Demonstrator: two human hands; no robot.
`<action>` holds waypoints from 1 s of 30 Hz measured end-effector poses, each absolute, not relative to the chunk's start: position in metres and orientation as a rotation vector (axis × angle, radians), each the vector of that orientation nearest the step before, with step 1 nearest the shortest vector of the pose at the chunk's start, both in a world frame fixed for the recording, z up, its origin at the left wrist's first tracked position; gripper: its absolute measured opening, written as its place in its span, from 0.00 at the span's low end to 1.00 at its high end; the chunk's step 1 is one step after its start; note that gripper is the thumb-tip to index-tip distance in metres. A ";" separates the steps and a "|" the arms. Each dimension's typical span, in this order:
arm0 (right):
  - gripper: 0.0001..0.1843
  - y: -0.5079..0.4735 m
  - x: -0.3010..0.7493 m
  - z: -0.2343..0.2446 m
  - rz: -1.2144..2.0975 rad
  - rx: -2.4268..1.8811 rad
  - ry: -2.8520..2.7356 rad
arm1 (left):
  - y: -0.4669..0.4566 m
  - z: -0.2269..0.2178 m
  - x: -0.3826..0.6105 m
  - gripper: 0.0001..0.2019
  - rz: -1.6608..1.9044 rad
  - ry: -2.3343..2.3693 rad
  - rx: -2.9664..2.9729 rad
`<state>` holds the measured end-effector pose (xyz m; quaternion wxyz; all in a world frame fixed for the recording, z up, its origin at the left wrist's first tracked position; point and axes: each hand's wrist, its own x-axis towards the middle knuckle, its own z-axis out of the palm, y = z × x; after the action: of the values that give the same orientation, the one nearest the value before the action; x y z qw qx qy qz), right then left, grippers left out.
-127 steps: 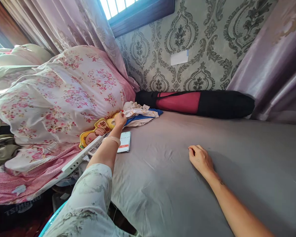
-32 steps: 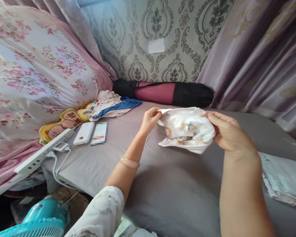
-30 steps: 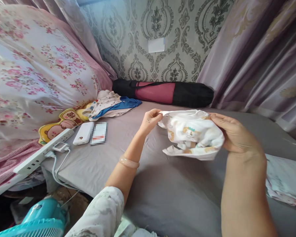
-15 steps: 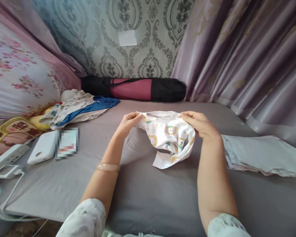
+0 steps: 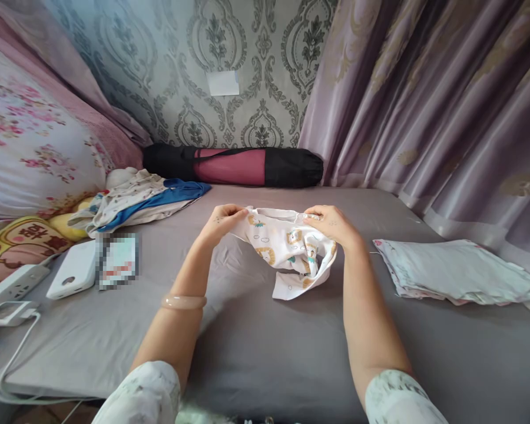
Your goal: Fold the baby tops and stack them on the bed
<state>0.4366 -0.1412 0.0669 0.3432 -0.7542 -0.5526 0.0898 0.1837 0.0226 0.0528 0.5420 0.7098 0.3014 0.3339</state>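
Between my two hands hangs a small white shirt (image 5: 277, 241) printed with yellow lions and teal bits. My left hand (image 5: 224, 224) pinches it at one shoulder beside the neckline. At the other shoulder, my right hand (image 5: 331, 225) grips the cloth between thumb and fingers. The neck opening faces up and away from me. Below, the shirt's lower part bunches and curls, with one white end turned to the left, just above or touching the grey sheet (image 5: 265, 347); I cannot tell which.
At right lies a stack of folded pale cloths (image 5: 459, 268). Crumpled clothes (image 5: 145, 200) rest at back left, near a white power bank (image 5: 73, 270), a blurred packet (image 5: 119, 262) and a power strip (image 5: 13, 288) with cables. A black and maroon rolled bag (image 5: 232, 166) lies along the wall.
The view has shifted slightly, so the scene sits a little lower and further left. Both hands keep hold of the shirt, drawn slightly closer together, and its lower part has swung a little.
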 end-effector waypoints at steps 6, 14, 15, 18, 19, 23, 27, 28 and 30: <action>0.15 -0.150 0.421 0.087 0.134 -2.000 -1.520 | 0.027 0.086 0.154 0.18 0.657 0.580 1.843; 0.19 -0.170 0.421 0.130 0.113 -1.923 -1.684 | 0.019 0.121 0.127 0.14 0.628 0.574 2.004; 0.18 -0.173 0.421 0.135 0.149 -1.901 -1.723 | 0.019 0.123 0.125 0.13 0.664 0.590 2.002; 0.16 -0.179 0.422 0.153 0.238 -1.858 -1.818 | 0.021 0.131 0.121 0.13 0.750 0.612 2.020; 0.16 -0.179 0.422 0.159 0.218 -1.863 -1.830 | 0.023 0.134 0.120 0.13 0.780 0.618 2.043; 0.12 -0.173 0.423 0.183 -0.097 -1.935 -1.790 | 0.032 0.160 0.120 0.11 0.885 0.645 2.158; 0.12 -0.160 0.421 0.199 -0.427 -1.941 -1.684 | 0.038 0.191 0.126 0.08 1.124 0.705 2.336; 0.13 -0.156 0.421 0.200 -0.515 -1.917 -1.645 | 0.040 0.197 0.128 0.08 1.242 0.735 2.378; 0.14 -0.149 0.420 0.200 -0.648 -1.876 -1.606 | 0.047 0.203 0.133 0.08 1.405 0.771 2.466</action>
<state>0.4196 -0.1487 0.1998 0.2900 -0.7031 -0.6022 -0.2428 0.1327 0.0469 0.2032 0.1002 0.8342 0.2607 0.4755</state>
